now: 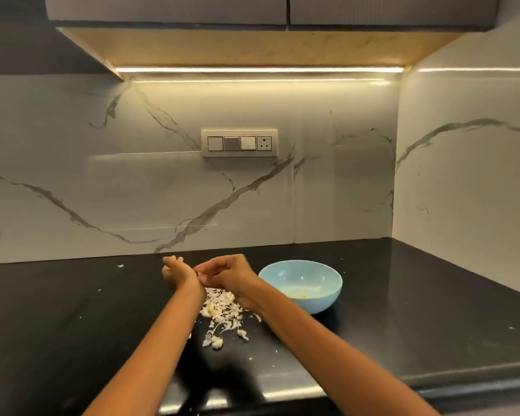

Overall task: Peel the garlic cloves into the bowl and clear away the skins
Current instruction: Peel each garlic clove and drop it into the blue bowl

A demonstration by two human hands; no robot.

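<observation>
Left hand: the left hand is over the black counter, just past the pile of skins. Its fingers are curled. I think it holds a garlic clove, but the clove is hidden, so I cannot tell for sure.

Right hand: the right hand is right next to the left hand. Its fingers are bent and reach to the left hand, as if they pick at something small. What they pinch is too small to see.

Bowl: the blue bowl sits on the counter, just beside the right hand. It looks nearly bare. There is a small yellow bit at the bottom. It may be a peeled clove.

Skins: a pile of skins lies on the counter under the two wrists. A few chunkier bits lie near the close end of the pile. They may be cloves with skin on. Tiny scraps lie here and there, well apart from the pile.

Done so far: a lot of skin is off, so I think much peeling is done.

Left to do: finish the clove in the hands and drop it in the bowl. Peel any cloves in the pile. Then clear away all the skins, since none are cleared yet.
</observation>
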